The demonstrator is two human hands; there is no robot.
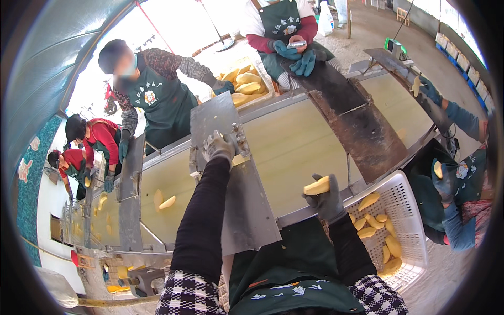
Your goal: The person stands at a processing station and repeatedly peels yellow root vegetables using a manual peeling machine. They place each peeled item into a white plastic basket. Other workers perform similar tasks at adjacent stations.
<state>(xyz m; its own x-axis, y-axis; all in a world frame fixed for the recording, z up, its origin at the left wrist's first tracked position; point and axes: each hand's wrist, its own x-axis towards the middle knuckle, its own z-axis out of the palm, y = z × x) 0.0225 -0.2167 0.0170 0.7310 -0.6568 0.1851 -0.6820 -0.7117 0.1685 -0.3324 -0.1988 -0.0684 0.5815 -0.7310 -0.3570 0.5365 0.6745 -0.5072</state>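
Note:
My right hand, in a grey glove, grips a peeled yellow fruit or tuber above the near rim of a long metal trough. My left hand, gloved too, rests on a steel board that spans the trough. It lies beside a bolted metal fixture, its fingers curled; whether something is under them is hidden. A pale yellow piece sits on the board just below the fixture. Cloudy yellowish liquid fills the trough on both sides of the board.
A white perforated crate with several peeled pieces stands to my right. Across the trough, a bin holds more of them. Two pieces float at left. Co-workers stand along both sides; a rusty board crosses the trough at right.

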